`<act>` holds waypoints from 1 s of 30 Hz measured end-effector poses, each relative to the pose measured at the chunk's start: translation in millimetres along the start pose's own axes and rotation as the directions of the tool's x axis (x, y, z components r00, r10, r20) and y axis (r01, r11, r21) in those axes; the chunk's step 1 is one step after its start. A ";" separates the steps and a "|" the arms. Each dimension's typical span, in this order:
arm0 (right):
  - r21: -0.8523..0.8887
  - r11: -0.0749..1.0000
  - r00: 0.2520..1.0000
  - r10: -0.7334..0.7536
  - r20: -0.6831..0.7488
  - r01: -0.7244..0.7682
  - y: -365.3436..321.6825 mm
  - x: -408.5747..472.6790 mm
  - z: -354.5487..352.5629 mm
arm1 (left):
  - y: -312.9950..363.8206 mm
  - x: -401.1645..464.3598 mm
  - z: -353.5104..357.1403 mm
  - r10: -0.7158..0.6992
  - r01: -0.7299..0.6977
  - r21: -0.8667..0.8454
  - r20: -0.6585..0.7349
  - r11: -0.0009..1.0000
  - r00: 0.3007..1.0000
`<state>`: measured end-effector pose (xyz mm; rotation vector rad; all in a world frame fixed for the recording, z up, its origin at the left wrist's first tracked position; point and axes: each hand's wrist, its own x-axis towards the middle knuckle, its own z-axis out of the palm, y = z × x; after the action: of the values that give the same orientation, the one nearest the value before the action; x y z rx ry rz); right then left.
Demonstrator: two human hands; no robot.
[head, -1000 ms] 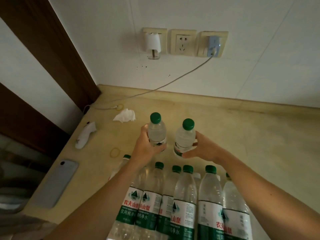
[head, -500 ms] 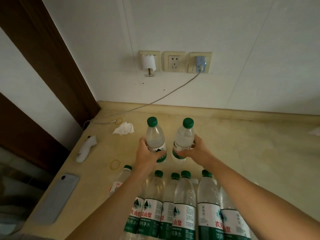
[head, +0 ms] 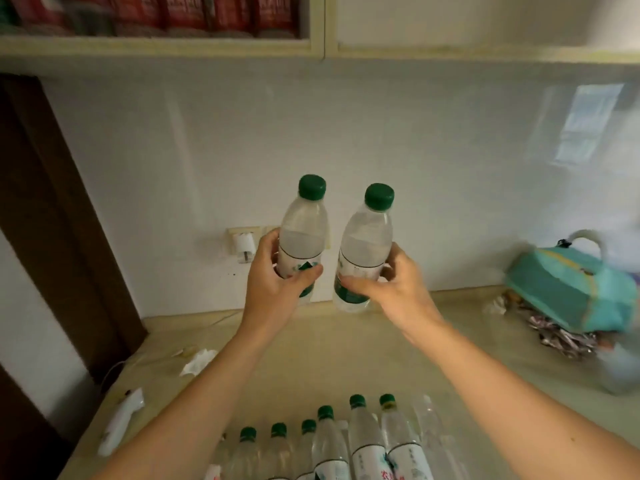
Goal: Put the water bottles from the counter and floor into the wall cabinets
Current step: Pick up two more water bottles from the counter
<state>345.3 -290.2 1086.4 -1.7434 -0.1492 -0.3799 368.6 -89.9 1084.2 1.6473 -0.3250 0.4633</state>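
— The left hand (head: 277,275), what's it got?
— Fingers wrapped round the left bottle (head: 302,237), held upright in the air, green cap up, long axis nearly vertical.
— Room to its left?
— A dark door frame (head: 62,216) stands well off; bare wall behind, wall cabinets (head: 322,46) overhead.
— And the right hand (head: 391,282)?
— Gripping the right bottle (head: 365,247) low on its label, cap tipped slightly rightward. Both forearms reach forward over the tabletop (head: 332,355).
— The rest?
— A row of bottles (head: 346,441) stands at the near edge; a teal bag (head: 571,289) sits far right.
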 end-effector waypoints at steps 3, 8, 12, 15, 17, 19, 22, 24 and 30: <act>0.006 0.991 0.987 -0.135 -0.081 0.136 -63.7 0.4 -27.3 | 64.1 15.7 11.3 0.109 -0.109 -0.035 0.017 0.993 0.994; 0.012 0.952 0.943 -0.302 -0.142 0.307 -155.4 12.6 -73.0 | 165.0 46.8 28.1 0.245 -0.243 -0.098 0.011 0.965 0.969; -0.006 0.908 0.889 -0.413 -0.200 0.420 -210.1 34.8 -106.2 | 230.5 75.5 44.5 0.336 -0.334 -0.106 0.005 0.937 0.942; -0.042 0.887 0.859 -0.456 -0.232 0.460 -243.8 58.0 -129.8 | 269.8 99.5 59.9 0.402 -0.402 -0.069 -0.014 0.913 0.916; -0.064 0.882 0.847 -0.467 -0.254 0.467 -260.2 75.2 -143.2 | 289.7 114.3 71.3 0.424 -0.424 -0.026 -0.017 0.905 0.906; -0.082 0.885 0.845 -0.463 -0.268 0.459 -269.9 93.9 -153.3 | 300.8 129.1 81.4 0.437 -0.436 0.019 -0.022 0.900 0.899; -0.112 0.893 0.851 -0.448 -0.273 0.435 -270.7 118.4 -161.1 | 302.0 148.4 93.8 0.418 -0.416 0.054 -0.024 0.908 0.908; -0.128 0.899 0.861 -0.439 -0.257 0.420 -267.7 133.6 -163.8 | 298.0 161.2 99.2 0.383 -0.380 0.056 -0.050 0.923 0.923; -0.193 0.918 0.928 -0.365 -0.073 0.346 -283.8 176.1 -173.0 | 301.5 205.3 111.6 0.233 -0.235 0.122 0.031 0.964 0.972</act>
<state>394.0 -417.9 1436.9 -1.8670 -0.3683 -0.7732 419.6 -228.0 1436.1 1.7429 -0.5154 0.6593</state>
